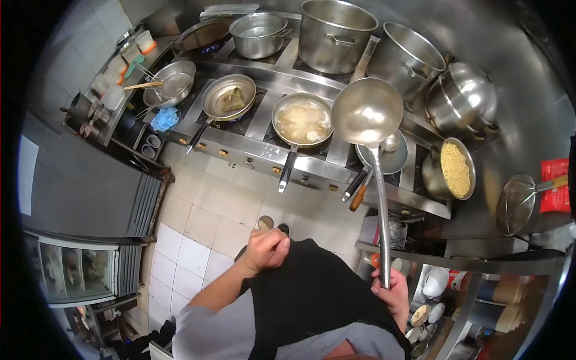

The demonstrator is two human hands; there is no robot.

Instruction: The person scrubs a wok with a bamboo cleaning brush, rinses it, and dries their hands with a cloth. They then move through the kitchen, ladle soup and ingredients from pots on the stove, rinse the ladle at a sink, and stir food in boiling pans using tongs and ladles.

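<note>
My right hand [393, 291] is wrapped round the lower end of the long handle of a steel ladle [367, 111], whose bowl is raised above the stove's right part. My left hand [267, 249] is curled closed in front of the black apron; whether anything is inside it is hidden. Beyond my hands, a frying pan [302, 120] holds pale food in bubbling liquid, its black handle pointing toward me. Left of it, another pan [228, 98] holds a greenish-brown piece. A third pan [396, 157] lies partly behind the ladle.
Large steel pots [338, 36] line the back of the stove [252, 144]. At the right are a pot of noodles [456, 170] and a wire strainer [516, 205]. A blue cloth [165, 119] lies at the left, beside a strainer bowl [175, 84]. Shelves with containers stand at the lower right.
</note>
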